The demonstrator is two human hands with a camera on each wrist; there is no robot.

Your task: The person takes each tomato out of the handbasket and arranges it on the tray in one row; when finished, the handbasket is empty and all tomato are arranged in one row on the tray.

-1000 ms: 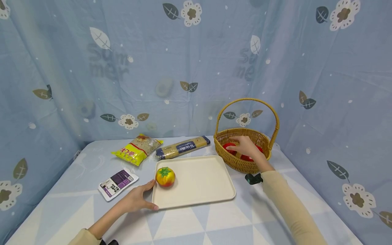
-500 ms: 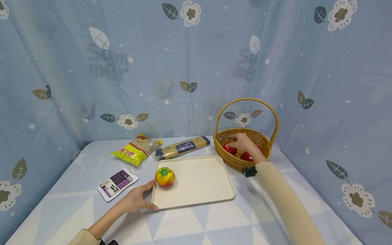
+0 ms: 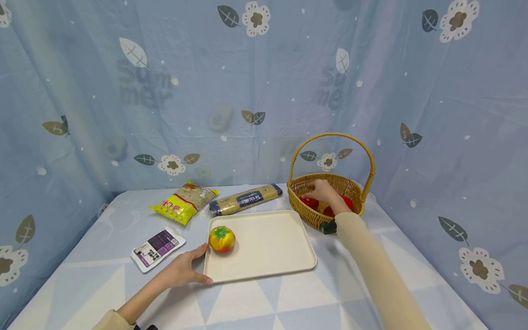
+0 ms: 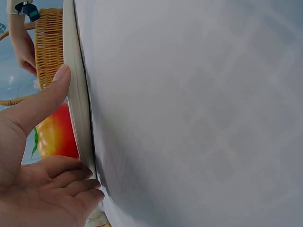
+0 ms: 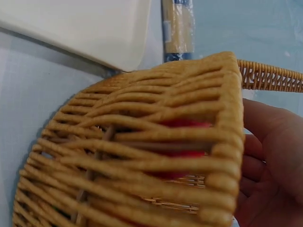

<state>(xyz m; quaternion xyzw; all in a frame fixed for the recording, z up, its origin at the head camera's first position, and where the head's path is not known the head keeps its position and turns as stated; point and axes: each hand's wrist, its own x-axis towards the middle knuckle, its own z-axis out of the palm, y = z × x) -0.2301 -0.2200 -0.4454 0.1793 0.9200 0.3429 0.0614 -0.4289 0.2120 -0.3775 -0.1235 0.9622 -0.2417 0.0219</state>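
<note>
A cream tray (image 3: pixel 268 247) lies on the table with a yellow-red toy tomato (image 3: pixel 222 239) at its left end. My left hand (image 3: pixel 181 269) holds the tray's near-left corner, thumb on the front edge and fingers along the left side. In the left wrist view, the thumb and bent fingertips meet the tray rim (image 4: pixel 78 94). My right hand (image 3: pixel 326 191) reaches into the wicker basket (image 3: pixel 305 213), over a red round thing (image 3: pixel 309 202). Through the weave in the right wrist view, red shows beside the right hand (image 5: pixel 274 156); the basket rim hides its fingertips, so its grip is unclear.
Behind the tray lie a pasta pack (image 3: pixel 246 199) and a yellow food bag (image 3: pixel 185 201). A white-and-purple packet (image 3: pixel 158 248) is left of the tray. More red things (image 3: pixel 346 201) sit in the basket, whose tall handle (image 3: pixel 336 134) arches above it.
My right hand and forearm have shifted slightly left inside the basket, uncovering more of the red things on the right. The left hand, tray and tomato have stayed put.
</note>
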